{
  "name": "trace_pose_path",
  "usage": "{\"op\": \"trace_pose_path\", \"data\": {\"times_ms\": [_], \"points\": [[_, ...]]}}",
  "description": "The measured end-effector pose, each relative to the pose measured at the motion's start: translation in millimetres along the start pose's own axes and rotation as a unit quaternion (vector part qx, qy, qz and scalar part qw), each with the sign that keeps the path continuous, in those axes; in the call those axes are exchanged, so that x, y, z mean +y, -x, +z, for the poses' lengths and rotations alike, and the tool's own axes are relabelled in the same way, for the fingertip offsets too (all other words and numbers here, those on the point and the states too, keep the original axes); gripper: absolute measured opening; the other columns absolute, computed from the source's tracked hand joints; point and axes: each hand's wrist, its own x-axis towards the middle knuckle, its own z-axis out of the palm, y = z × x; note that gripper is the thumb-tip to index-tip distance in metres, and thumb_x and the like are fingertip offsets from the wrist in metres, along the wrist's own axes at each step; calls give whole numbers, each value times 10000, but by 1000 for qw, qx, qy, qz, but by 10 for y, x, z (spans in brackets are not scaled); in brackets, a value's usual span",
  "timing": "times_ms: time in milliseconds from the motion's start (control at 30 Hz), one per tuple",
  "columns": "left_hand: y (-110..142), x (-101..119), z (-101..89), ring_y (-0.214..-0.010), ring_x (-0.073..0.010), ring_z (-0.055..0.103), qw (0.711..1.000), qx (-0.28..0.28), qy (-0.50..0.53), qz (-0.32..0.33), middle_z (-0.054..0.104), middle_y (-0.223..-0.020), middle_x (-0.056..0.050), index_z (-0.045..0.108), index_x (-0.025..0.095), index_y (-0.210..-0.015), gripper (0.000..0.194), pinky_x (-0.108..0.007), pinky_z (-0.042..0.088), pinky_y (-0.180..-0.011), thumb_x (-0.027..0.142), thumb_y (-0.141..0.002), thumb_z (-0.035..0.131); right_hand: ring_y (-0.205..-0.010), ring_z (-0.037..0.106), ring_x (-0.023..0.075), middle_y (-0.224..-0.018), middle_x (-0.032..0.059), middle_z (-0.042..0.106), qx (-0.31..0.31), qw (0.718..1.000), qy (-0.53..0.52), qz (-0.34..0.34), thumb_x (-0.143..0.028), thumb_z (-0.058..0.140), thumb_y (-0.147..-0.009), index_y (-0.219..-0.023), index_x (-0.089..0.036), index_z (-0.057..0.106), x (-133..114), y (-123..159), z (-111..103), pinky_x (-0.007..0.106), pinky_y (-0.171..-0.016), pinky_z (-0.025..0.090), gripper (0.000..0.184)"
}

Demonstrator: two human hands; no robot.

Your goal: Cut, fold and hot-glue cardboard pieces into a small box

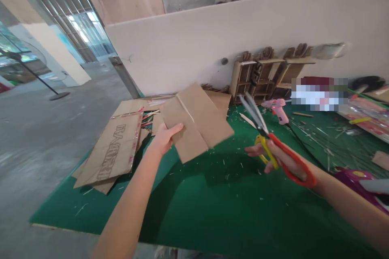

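Seen from the head camera, with clock directions read from the middle of the view, the cardboard sheet [203, 118] is at the centre, lifted and tilted above the green table [212, 210]. The left hand [168, 135], at 8 o'clock, is closed on its near left edge: the thumb lies flat on top and the other fingers go underneath, a pinch that probably steadies the sheet while leaving most of it uncovered. A pale crease runs across the sheet.

At 3 to 4 o'clock the right hand [281, 157] is partly curled, its fingers in and around the yellow and orange handles of the scissors [274, 138]. The blades look slightly apart, though blur makes that uncertain; they aim toward 11 o'clock, past the sheet's right corner and away from the left hand, apparently for safe handling.

At 8 o'clock, printed cardboard [124, 153] lies stacked, likely within easy left-hand reach. At 2 o'clock, 3 brown structures [267, 64] stand side by side against the white board [182, 48], which seems to back them. The pink glue gun [280, 114] sits at 3 o'clock, just beyond the scissors, its cord trailing toward 4 o'clock.
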Motion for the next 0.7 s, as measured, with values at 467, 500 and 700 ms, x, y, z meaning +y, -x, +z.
{"op": "trace_pose_path", "data": {"times_ms": [467, 500, 700], "points": [[-15, 551, 529, -785, -282, 723, 803, -393, -424, -146, 750, -983, -86, 717, 246, -1036, 416, -313, 527, -608, 278, -627, 786, -493, 449, 52, -746, -35, 563, -6, 987, -158, -5, -455, 778, -705, -912, -212, 566, -64, -252, 457, 183, -387, 268, 383], [-44, 553, 559, -795, -281, 720, 791, -396, -449, -124, 750, -987, -77, 721, 252, -1027, 403, -306, 519, -609, 289, -630, 779, -481, 414, 46, -702, -53, 521, -9, 988, -152, 1, -441, 784, -700, -904, -210, 564, -27, -252, 491, 184, -392, 272, 379], [-68, 518, 698, -908, -276, 685, 697, -358, -618, 58, 721, -1078, -53, 633, 299, -1214, 506, -322, 498, -736, 343, -715, 706, -483, 432, 75, -634, -49, 497, 11, 991, -116, -62, -410, 741, -743, -781, -192, 548, 198, -319, 584, 216, -399, 336, 293]]}}
